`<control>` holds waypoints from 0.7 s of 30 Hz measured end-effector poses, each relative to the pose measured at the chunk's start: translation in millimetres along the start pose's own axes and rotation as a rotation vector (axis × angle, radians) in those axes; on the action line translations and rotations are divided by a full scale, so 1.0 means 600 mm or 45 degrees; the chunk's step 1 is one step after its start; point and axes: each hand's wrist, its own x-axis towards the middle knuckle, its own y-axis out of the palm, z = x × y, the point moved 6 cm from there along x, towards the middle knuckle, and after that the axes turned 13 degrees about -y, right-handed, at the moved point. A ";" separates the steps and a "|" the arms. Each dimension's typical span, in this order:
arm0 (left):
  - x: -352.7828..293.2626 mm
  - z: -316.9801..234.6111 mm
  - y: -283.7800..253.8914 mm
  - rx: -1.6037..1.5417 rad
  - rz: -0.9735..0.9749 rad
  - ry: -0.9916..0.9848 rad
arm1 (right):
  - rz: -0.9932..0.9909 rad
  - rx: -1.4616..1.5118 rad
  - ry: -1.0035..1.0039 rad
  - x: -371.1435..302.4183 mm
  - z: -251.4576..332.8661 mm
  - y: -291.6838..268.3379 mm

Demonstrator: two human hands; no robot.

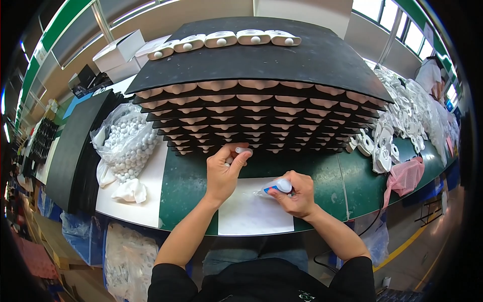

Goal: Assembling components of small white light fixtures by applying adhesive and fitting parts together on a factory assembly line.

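My left hand (225,170) is closed, pinching a small white rounded piece (243,150) between thumb and forefinger. Another white ball (229,160) shows among its curled fingers. In my right hand (298,195) is a small white glue bottle (280,186) with a blue and red label, tilted so its clear nozzle points left. The nozzle tip is over a white sheet (255,221) on the green table. Behind my hands rises a stack of black boards (261,58) with rows of white parts between the layers. Along its top board lie several white oval parts (220,39), each with a ball.
A clear bag of white balls (126,138) stands at the left, near a white cloth (130,191) and leaning black boards (75,151). Loose white parts (387,143) heap up at the right, beside a pink mesh cloth (404,176). Another person (431,75) is at far right.
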 end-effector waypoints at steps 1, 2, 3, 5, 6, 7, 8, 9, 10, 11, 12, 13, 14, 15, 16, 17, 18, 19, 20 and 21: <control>0.001 0.002 0.002 -0.005 0.023 -0.014 | -0.001 -0.001 0.000 0.000 -0.001 0.001; 0.002 0.004 0.002 -0.005 0.024 -0.014 | -0.001 0.007 0.005 -0.001 -0.001 0.002; 0.003 0.007 0.003 0.013 0.045 -0.019 | -0.001 0.016 0.010 -0.001 -0.002 0.003; 0.003 0.009 0.004 0.032 0.067 -0.023 | 0.008 0.017 0.012 0.000 -0.004 0.004; 0.004 0.009 0.005 0.022 0.072 -0.025 | 0.017 0.019 0.013 0.001 -0.004 0.004; 0.004 0.009 0.006 0.012 0.079 -0.026 | 0.016 0.017 0.012 0.001 -0.004 0.004; 0.005 0.010 0.006 0.012 0.081 -0.024 | 0.006 0.038 0.068 0.000 -0.007 0.004; 0.006 0.012 0.006 0.019 0.092 -0.046 | -0.004 0.060 0.124 -0.001 -0.009 0.003; 0.007 0.014 0.005 0.027 0.102 -0.067 | -0.007 0.059 0.121 -0.001 -0.008 0.003; 0.008 0.013 0.004 0.028 0.103 -0.062 | -0.078 0.129 0.239 -0.005 -0.016 -0.002; 0.010 0.016 0.003 -0.041 0.105 -0.134 | -0.149 0.198 0.357 -0.010 -0.024 -0.006; 0.012 0.019 0.000 -0.109 0.104 -0.203 | -0.186 0.253 0.370 -0.013 -0.030 -0.008; 0.013 0.018 -0.005 -0.106 0.104 -0.193 | -0.300 0.397 0.424 -0.016 -0.034 -0.011; 0.014 0.035 -0.010 -0.242 0.133 -0.390 | -0.414 0.543 0.476 -0.018 -0.038 -0.014; 0.013 0.050 -0.009 -0.379 0.167 -0.587 | -0.422 0.633 0.528 -0.021 -0.046 -0.019; 0.011 0.055 -0.007 -0.408 0.119 -0.689 | -0.426 0.632 0.516 -0.020 -0.049 -0.022; 0.012 0.055 -0.009 -0.406 0.122 -0.678 | -0.463 0.682 0.543 -0.022 -0.055 -0.024; 0.010 0.063 -0.009 -0.511 0.165 -0.743 | -0.500 0.733 0.573 -0.025 -0.058 -0.024; 0.008 0.067 -0.007 -0.615 0.207 -0.808 | -0.503 0.696 0.598 -0.024 -0.057 -0.022; 0.007 0.066 -0.005 -0.621 0.198 -0.836 | -0.506 0.697 0.591 -0.026 -0.059 -0.021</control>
